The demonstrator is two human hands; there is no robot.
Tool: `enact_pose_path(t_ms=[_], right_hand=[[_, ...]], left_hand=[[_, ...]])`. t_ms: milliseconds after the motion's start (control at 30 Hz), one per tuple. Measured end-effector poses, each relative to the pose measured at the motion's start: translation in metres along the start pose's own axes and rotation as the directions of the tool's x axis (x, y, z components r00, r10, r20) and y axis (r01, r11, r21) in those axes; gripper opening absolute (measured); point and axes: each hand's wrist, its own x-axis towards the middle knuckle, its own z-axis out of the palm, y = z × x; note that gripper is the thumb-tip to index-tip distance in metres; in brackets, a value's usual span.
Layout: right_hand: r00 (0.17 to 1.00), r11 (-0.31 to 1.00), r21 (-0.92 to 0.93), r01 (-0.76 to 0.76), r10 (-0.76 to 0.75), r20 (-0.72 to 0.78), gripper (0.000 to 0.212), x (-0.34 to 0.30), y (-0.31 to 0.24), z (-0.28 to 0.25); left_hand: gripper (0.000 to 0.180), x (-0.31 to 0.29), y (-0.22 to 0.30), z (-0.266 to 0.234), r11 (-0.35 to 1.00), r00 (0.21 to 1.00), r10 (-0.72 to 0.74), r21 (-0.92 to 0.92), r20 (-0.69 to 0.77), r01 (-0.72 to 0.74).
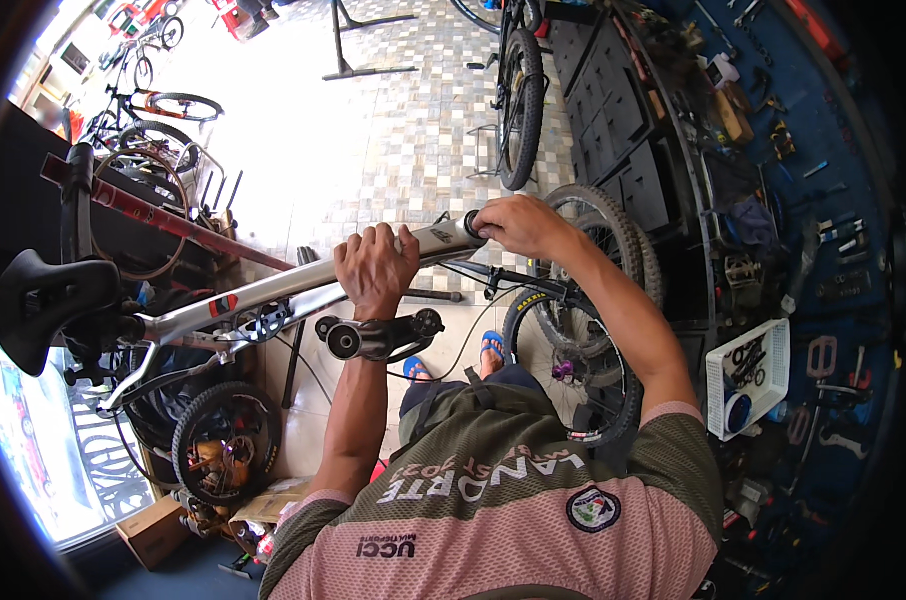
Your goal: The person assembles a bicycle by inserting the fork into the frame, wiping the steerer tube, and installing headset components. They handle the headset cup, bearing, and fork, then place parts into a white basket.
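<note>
A silver bicycle frame (273,300) slants across in front of me, its black saddle (48,310) at the far left. My left hand (377,265) is closed over the top tube, close to the head tube. At the frame's right end, my right hand (521,226) has its fingers closed on a black headset ring (471,224) at the top of the head tube. The fingertips partly hide that ring. A black handlebar stem (371,339) lies across my left wrist; what holds it there cannot be made out.
Bicycle wheels (588,340) stand just right of my feet. Black drawers (623,130) and a tool-hung blue wall (833,200) line the right side, with a white basket (747,378) of parts. A cardboard box (155,532) sits lower left. Another bicycle (521,110) stands ahead.
</note>
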Motion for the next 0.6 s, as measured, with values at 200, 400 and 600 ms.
enact_pose_path(t_ms=[200,400,600], right_hand=[[1.000,1.000,-0.014,0.009,-0.009,0.011,0.021,0.002,0.000,0.000],[0.993,0.999,-0.031,-0.019,0.023,0.119,0.020,0.011,-0.006,-0.011],[0.985,1.000,0.019,0.011,-0.014,0.172,0.019,0.020,0.004,-0.012]], left_hand=[[0.031,0.000,0.000,0.000,1.000,1.000,-0.003,0.007,0.024,0.003],[0.031,0.000,0.000,0.000,1.000,1.000,-0.007,0.015,0.016,0.007],[0.031,-0.001,-0.001,0.000,1.000,0.999,-0.017,0.006,0.039,0.017]])
